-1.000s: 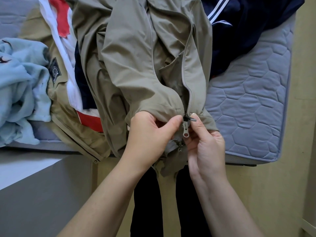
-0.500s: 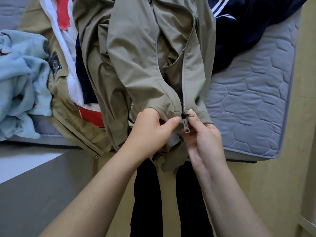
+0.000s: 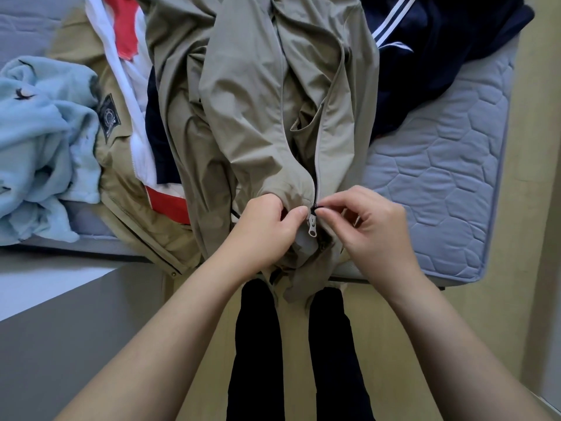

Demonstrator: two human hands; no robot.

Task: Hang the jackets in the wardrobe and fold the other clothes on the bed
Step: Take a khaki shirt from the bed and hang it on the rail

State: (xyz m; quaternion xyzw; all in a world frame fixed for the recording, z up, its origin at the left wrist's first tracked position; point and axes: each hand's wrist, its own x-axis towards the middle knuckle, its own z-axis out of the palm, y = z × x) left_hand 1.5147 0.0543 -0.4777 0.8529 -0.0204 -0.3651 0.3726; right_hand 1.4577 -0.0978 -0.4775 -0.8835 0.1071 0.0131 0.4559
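A khaki zip jacket point(image 3: 258, 110) lies lengthwise on the bed, its hem hanging over the near edge. My left hand point(image 3: 267, 229) grips the jacket's fabric just left of the zip. My right hand point(image 3: 376, 229) pinches the zip slider point(image 3: 313, 211) at the bottom of the zip; its grey pull tab point(image 3: 312, 228) dangles below. Above the slider the zip runs up the jacket front.
A light blue fleece point(image 3: 39, 141) lies at the left. A tan jacket with white, red and navy panels point(image 3: 127, 153) sits under the khaki one. A navy garment with white stripes point(image 3: 440, 56) lies at top right. Grey quilted mattress point(image 3: 440, 189) shows at right. A grey surface point(image 3: 60, 329) stands lower left.
The jacket's hem and both hands have shifted slightly toward the bed. My right hand has turned, its fingers now pinching the slider from the right side.
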